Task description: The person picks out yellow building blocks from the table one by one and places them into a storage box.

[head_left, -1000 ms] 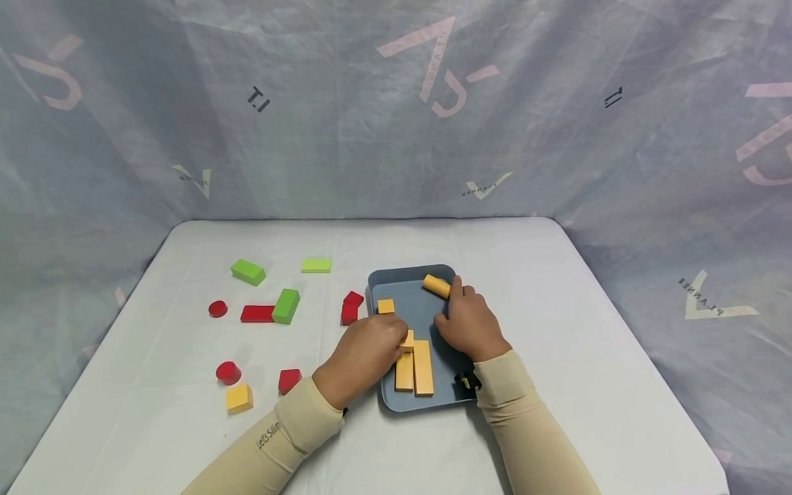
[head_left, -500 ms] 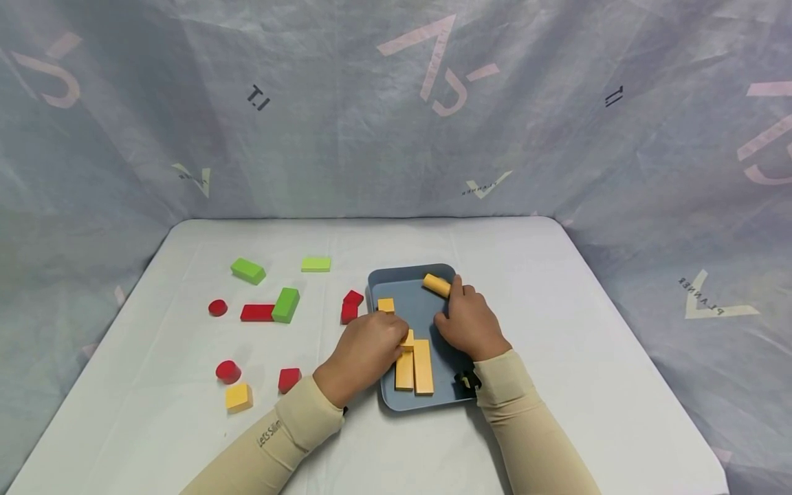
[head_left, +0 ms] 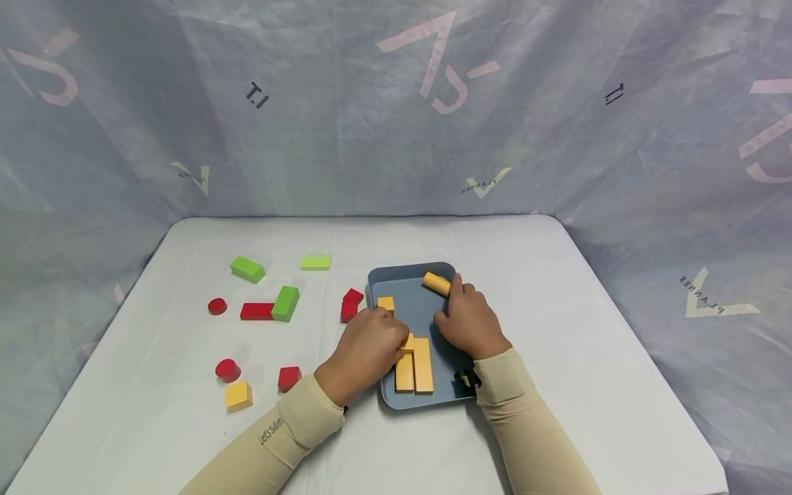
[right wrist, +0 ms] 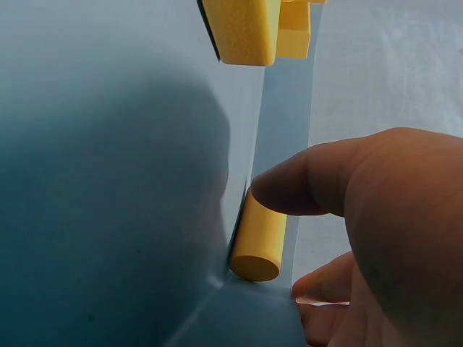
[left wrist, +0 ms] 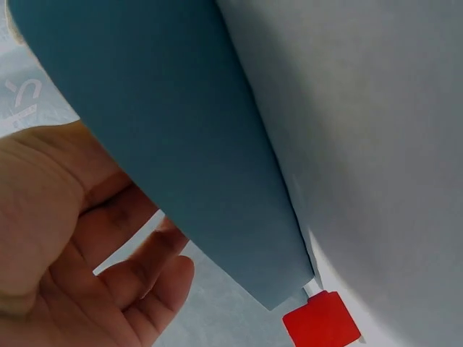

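A grey-blue tray (head_left: 402, 404) holds several yellow wooden blocks. My left hand (head_left: 365, 347) reaches over the tray's left wall and appears to pinch a small yellow block (head_left: 408, 342); its fingertips are hidden. That block lies at the far ends of two long yellow blocks (head_left: 423, 368). In the left wrist view the tray wall hides the front of my hand (left wrist: 79, 224). My right hand (head_left: 473, 320) grips the tray's right wall, thumb inside and other fingers outside. A yellow cylinder (head_left: 436, 283) lies close to its index finger, beside the far wall.
Left of the tray lie several red blocks (head_left: 289, 379), several green blocks (head_left: 247, 269) and a yellow cube (head_left: 238, 397) on the white table (head_left: 557, 344). One green block (head_left: 285, 304) touches a red bar (head_left: 256, 311). Another yellow block (head_left: 386, 304) sits by the tray's left wall.
My left hand and the small yellow block have shifted slightly, the block a little nearer to me over the long blocks. My right hand and the tray have stayed put.
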### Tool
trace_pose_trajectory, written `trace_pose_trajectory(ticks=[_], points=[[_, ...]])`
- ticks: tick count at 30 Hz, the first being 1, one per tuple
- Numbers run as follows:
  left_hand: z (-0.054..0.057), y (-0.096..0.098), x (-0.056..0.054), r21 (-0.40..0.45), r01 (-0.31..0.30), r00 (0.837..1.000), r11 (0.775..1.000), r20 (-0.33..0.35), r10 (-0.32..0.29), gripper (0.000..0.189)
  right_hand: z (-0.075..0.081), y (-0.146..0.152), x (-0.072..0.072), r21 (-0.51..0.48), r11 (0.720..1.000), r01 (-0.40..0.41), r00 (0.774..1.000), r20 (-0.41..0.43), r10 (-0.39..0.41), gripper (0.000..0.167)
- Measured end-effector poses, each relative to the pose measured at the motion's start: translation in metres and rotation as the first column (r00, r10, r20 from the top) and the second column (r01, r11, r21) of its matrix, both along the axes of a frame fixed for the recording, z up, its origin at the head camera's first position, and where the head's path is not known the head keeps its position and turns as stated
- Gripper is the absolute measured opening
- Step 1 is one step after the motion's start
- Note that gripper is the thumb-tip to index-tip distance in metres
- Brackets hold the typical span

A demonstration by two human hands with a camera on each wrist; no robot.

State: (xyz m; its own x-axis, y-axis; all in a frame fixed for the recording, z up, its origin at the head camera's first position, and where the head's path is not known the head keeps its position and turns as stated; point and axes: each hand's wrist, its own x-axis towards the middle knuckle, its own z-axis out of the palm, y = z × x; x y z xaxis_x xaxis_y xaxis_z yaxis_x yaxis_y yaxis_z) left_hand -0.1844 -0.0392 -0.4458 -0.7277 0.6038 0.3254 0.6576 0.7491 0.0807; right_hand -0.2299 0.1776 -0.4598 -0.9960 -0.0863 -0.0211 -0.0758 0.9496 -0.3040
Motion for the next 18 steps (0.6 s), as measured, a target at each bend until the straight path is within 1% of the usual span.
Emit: trace_pose_trajectory(ticks=[4, 9, 11, 15, 18], points=[[-0.0001, -0.0005, 0.0004, -0.011, -0.005, 1.000, 1.000, 0.001, 0.005, 0.009, -0.0008, 0.0002, -0.0004, 0.002, 1.000, -0.001, 1.000, -0.004, 0.001, 0.084], [0.0002, -0.0011, 0.0007, -0.019, -0.005, 1.000, 1.000, 0.005, 0.005, 0.011, -0.0008, 0.0000, 0.0000, 0.002, 1.000, 0.002, 1.000, 0.001, -0.002, 0.084], [0.0007, -0.0012, 0.0010, -0.019, -0.004, 1.000, 1.000, 0.021, 0.005, 0.016, -0.0005, -0.0001, 0.0000, -0.001, 1.000, 0.003, 1.000, 0.003, -0.003, 0.084], [0.0013, -0.0007, 0.0015, -0.034, -0.009, 0.997, 0.999, 0.076, 0.011, 0.029, -0.0005, -0.0001, -0.0003, -0.006, 1.000, 0.004, 1.000, 0.003, -0.004, 0.084], [0.0017, -0.0004, 0.0020, -0.052, -0.018, 0.996, 0.998, 0.092, 0.023, 0.037, -0.0005, 0.0003, -0.0004, -0.007, 1.000, 0.002, 1.000, 0.001, -0.002, 0.084]])
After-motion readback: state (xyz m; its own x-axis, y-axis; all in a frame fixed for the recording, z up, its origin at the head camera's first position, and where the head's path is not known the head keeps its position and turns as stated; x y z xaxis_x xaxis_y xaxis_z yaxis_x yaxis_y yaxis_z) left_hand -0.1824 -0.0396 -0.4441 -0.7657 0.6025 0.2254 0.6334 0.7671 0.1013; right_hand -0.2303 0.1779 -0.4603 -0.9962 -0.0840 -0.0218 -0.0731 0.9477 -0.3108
